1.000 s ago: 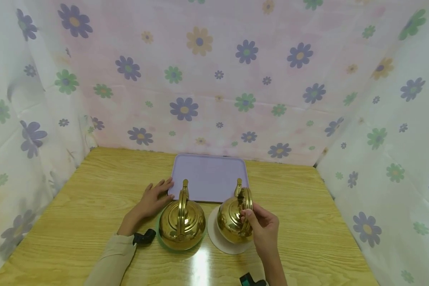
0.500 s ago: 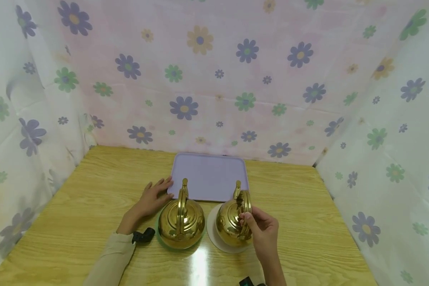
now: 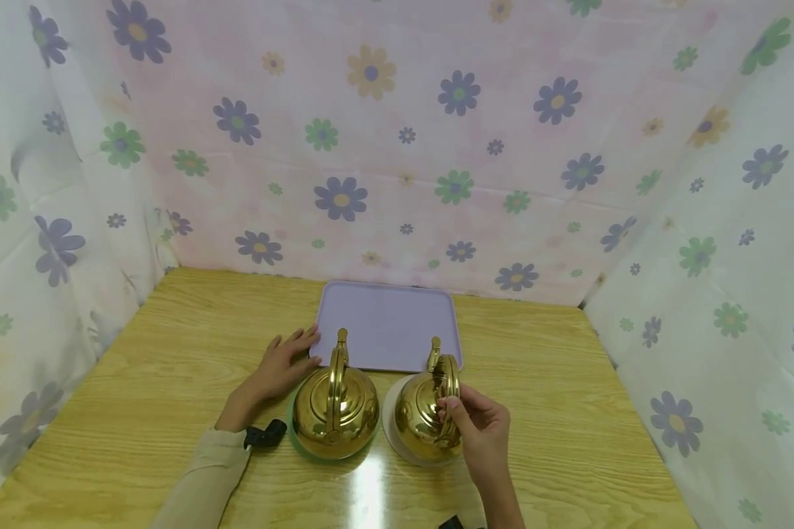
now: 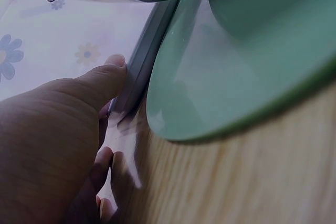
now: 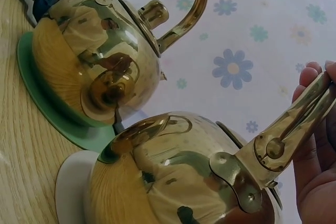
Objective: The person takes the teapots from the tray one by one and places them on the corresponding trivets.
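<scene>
Two shiny gold kettles stand side by side in the head view, spouts pointing away. My right hand (image 3: 488, 433) grips the arched handle of the right kettle (image 3: 413, 420), thumb on the near side. This kettle overlaps a round white plate or mat (image 5: 71, 187), which shows along its left side. The left kettle (image 3: 357, 433) sits on a round green plate or mat (image 4: 210, 87). My left hand (image 3: 281, 371) lies beside it, fingers extended, thumb and fingertips at the left edge of a lilac tray (image 3: 387, 319). In the left wrist view the thumb (image 4: 113, 72) touches the tray's side.
The tray lies flat behind both kettles, close to their spouts. Underneath is a wood-grain table (image 3: 569, 411). A flowered cloth (image 3: 403, 162) hangs behind the table and along both sides. Black wrist devices (image 3: 265, 435) are strapped to the forearms.
The right kettle has shifted a little left and toward me over the white mat, with my right hand on its handle. My left hand, the tray and the left kettle stay in place.
</scene>
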A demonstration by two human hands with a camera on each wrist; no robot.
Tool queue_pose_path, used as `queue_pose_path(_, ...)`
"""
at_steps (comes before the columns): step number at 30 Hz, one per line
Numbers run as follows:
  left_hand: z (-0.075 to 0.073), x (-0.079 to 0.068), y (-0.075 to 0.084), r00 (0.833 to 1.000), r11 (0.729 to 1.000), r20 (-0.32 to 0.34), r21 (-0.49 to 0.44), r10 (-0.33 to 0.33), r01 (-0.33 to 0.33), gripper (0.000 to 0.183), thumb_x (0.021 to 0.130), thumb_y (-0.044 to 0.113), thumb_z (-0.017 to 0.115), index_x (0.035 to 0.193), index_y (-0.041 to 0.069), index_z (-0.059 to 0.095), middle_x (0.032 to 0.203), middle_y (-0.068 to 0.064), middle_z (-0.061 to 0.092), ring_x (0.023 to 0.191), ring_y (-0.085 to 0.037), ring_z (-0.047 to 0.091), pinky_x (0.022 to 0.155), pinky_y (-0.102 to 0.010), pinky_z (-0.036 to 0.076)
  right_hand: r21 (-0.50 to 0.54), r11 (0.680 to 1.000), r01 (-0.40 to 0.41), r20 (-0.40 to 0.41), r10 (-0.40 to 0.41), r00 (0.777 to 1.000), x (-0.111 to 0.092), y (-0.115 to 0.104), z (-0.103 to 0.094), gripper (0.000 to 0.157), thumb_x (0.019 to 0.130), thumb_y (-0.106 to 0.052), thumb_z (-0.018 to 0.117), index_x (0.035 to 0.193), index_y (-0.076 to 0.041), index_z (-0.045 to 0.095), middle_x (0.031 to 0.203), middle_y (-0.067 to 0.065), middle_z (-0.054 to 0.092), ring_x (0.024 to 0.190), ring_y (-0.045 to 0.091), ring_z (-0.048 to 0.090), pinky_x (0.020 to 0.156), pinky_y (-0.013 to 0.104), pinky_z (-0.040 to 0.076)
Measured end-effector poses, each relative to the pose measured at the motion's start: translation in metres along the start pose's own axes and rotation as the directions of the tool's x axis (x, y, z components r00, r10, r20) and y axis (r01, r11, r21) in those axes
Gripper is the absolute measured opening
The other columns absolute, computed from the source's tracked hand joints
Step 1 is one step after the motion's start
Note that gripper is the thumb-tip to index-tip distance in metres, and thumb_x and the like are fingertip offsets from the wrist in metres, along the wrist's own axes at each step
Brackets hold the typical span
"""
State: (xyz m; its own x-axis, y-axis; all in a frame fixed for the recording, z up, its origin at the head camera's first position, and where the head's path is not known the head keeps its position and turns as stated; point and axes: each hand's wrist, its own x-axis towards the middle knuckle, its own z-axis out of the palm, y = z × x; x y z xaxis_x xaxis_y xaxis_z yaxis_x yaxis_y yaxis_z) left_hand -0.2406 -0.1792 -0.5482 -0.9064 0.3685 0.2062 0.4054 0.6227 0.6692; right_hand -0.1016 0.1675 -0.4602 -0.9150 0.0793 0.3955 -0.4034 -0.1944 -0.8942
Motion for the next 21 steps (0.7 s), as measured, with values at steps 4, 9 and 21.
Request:
queue_pose_path(4,-0.0001,0.0005,0.0001,1.000,1.000,-0.001,-0.003,0.001,-0.001,0.056,0.101,0.020,0.064,0.148,-0.004,0.047,0.159,-0.019,0.038,0.148,-0.049,0.029,0.118,-0.072,0.004,-0.002,1.000,0.005,-0.001,-0.005,1.000,-0.0002,0.0021,-0.0006,0.020,0.094,0.016,0.057,0.112,0.022,0.065,0.087,0.000,0.077,0.074,0.008,0.072,0.067,0.021,0.060)
queue_pose_path(9,-0.0007,0.0012,0.0012,1.000,1.000,-0.002,-0.004,0.006,-0.006,0.055,0.101,0.020,0.064,0.148,-0.005,0.047,0.159,-0.020,0.038,0.148,-0.050,0.029,0.117,-0.073,0.005,0.009,1.000,-0.008,-0.017,0.008,1.000,-0.0003,0.0030,-0.0005,0.020,0.094,0.016,0.057,0.111,0.021,0.066,0.086,0.002,0.077,0.073,0.008,0.072,0.066,0.021,0.060)
queue_pose_path(21,-0.0016,0.0011,-0.0006,1.000,1.000,0.009,-0.008,-0.004,0.004,0.056,0.101,0.020,0.064,0.148,-0.004,0.047,0.159,-0.019,0.037,0.149,-0.049,0.028,0.118,-0.071,0.003,0.062,0.997,-0.047,-0.011,0.048,0.999,-0.0034,0.0051,0.0004,0.022,0.095,0.015,0.056,0.112,0.014,0.070,0.087,0.000,0.077,0.072,0.008,0.071,0.068,0.021,0.060)
